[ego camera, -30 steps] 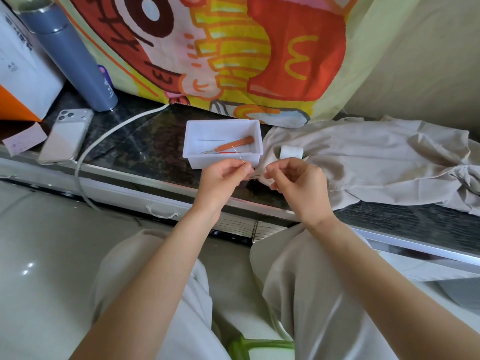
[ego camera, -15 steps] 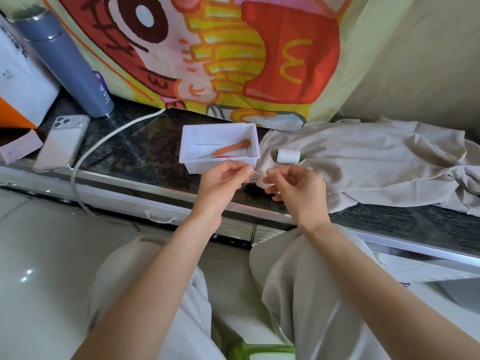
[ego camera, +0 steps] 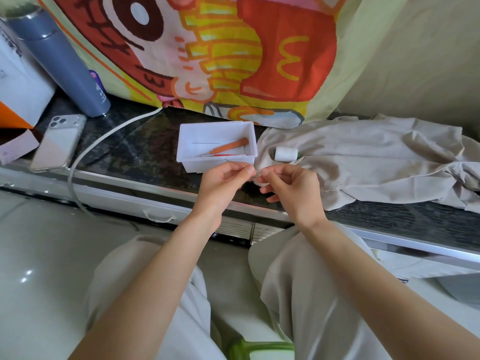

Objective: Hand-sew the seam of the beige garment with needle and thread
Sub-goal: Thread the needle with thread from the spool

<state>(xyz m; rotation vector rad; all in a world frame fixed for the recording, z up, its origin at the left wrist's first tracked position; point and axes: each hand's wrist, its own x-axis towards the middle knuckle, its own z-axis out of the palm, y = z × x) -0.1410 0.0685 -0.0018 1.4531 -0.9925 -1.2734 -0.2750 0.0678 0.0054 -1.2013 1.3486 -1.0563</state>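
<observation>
Left hand [ego camera: 220, 183] pinches needle [ego camera: 235, 163]; right hand [ego camera: 293, 185] pinches, I judge, unseen thread just beside it. Risk: tremor, frayed end misses eye.

Dark speckled stone counter [ego camera: 145, 141] spans 9 to 3 o'clock, metal-edged. Cartoon-print cloth [ego camera: 233, 48] hangs at 12 — pale plain wall [ego camera: 415, 61] at 2. Glossy pale floor [ego camera: 39, 255] at 8, light spots reflected.

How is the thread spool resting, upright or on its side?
On its side: the white spool lies on the beige garment, its green ends pointing left and right.
</observation>
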